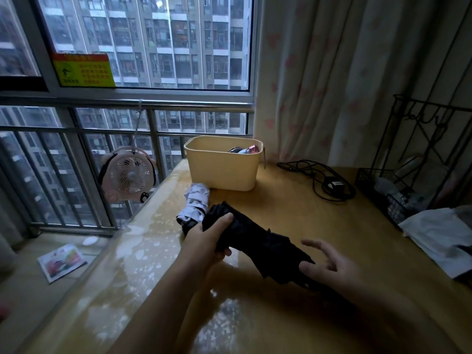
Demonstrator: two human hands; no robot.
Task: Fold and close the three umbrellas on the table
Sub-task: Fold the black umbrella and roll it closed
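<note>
- My left hand is clenched around the black umbrella near its far end and hides that part of the fabric. The umbrella slants across the counter, and its near end runs under my right forearm, where the dark swallows its outline.
- My right hand is released, fingers spread, just beside the umbrella's loose folds (whether the thumb touches them I cannot tell).
- A pale patterned umbrella lies bundled just behind the black one, partly hidden by it, near the counter's left edge.
- The cream bin further back holds something dark and pink that shows only above the rim; I cannot make out what it is.
- The yellow and red sticker on the window carries an arrow and rows of writing too blurred to read.
- Open counter lies between the black umbrella and the black cable.
- The wire rack and a white sheet crowd the right edge, and the frame cuts the sheet off.
</note>
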